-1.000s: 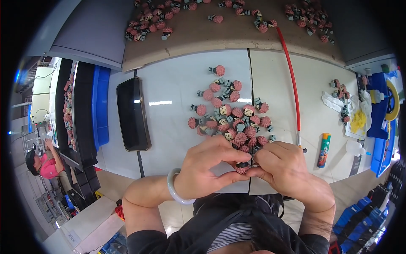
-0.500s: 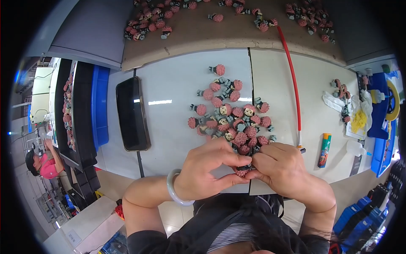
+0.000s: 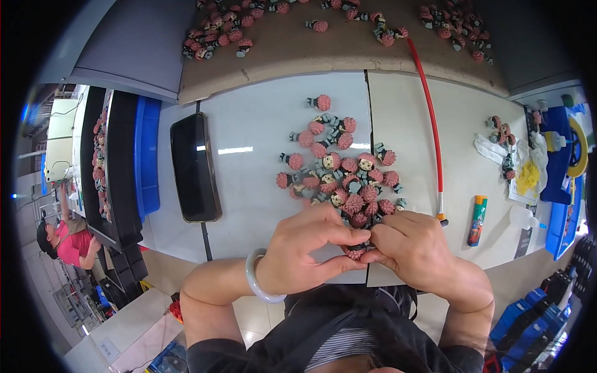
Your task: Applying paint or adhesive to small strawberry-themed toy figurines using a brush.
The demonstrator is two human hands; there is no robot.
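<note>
Between my two hands, near the table's front edge, is a small pink-haired figurine (image 3: 356, 253), mostly covered by fingers. My left hand (image 3: 314, 239), with a pale bangle at the wrist, pinches it between thumb and forefinger. From the other side my right hand (image 3: 410, 245) grips it with curled fingers and thumb. Just beyond my hands lies a loose heap of like figurines (image 3: 353, 204), with pink knobbly hair, dark clothes and grey legs. One figurine (image 3: 323, 102) lies at the heap's far end.
Left of the heap lies a black phone (image 3: 194, 168), beside blue and black trays (image 3: 147, 155). A red-handled brush (image 3: 433, 124) and a lighter (image 3: 477, 221) lie to the right. More figurines (image 3: 214, 31) cover the brown shelf (image 3: 280, 53). A co-worker in pink (image 3: 73, 241) is far left.
My hands stay almost in place on the figurine, with only a slight shift of the fingers. At far left, the co-worker has changed posture and moved their arms.
</note>
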